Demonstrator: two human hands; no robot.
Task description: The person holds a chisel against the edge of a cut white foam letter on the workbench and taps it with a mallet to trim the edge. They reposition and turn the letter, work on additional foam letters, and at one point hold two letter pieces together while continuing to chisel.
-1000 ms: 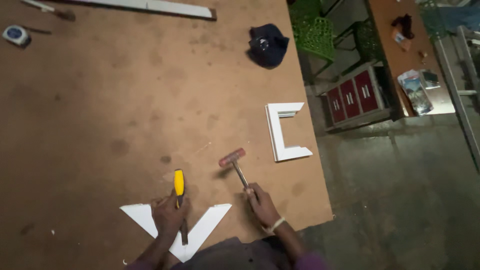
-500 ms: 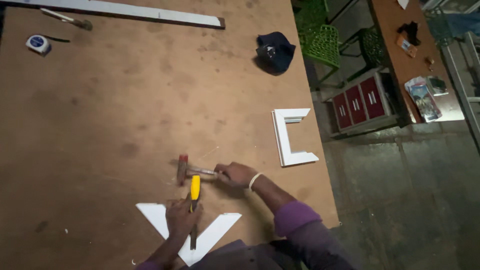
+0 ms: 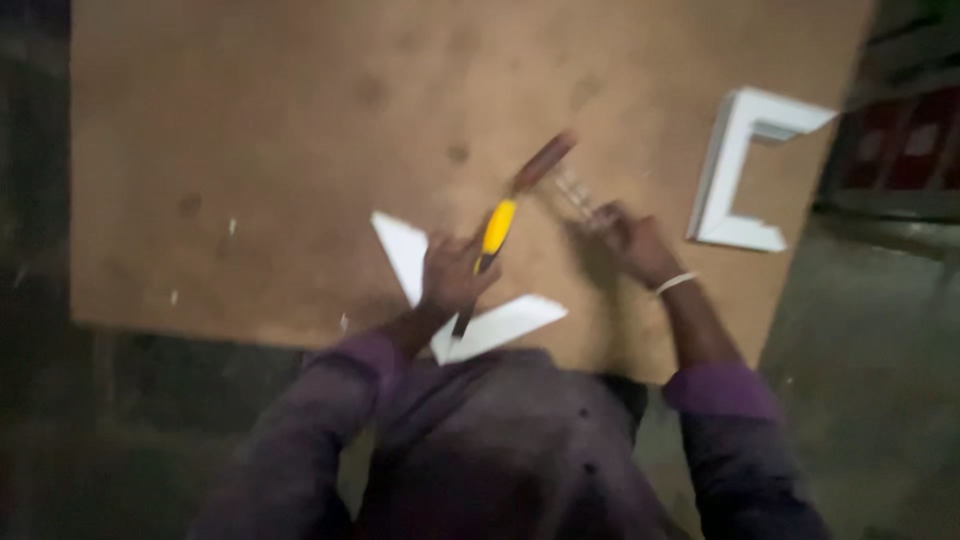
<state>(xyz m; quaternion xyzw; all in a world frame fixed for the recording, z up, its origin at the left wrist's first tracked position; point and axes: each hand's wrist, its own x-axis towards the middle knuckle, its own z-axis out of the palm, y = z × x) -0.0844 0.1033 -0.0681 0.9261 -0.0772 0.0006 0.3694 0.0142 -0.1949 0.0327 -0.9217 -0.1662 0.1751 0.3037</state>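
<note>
A left hand [image 3: 450, 275] gripped a yellow-handled chisel [image 3: 485, 255], its tip on a white V-shaped moulding piece [image 3: 480, 325] at the near edge of a brown board [image 3: 250, 150]. The right hand [image 3: 630, 240] clasped a blurred wooden-headed hammer [image 3: 555, 170] just beside the chisel's top.

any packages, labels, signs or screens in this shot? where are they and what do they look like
No packages, labels or screens show clearly.
White V-shaped letter piece: near edge of the brown board, under the left hand, flat, looks like sign lettering.
White C-shaped letter piece: right side of the board, angular, raised edges.
Dark red blurred shapes: beyond the right edge, too blurred to identify.
</note>
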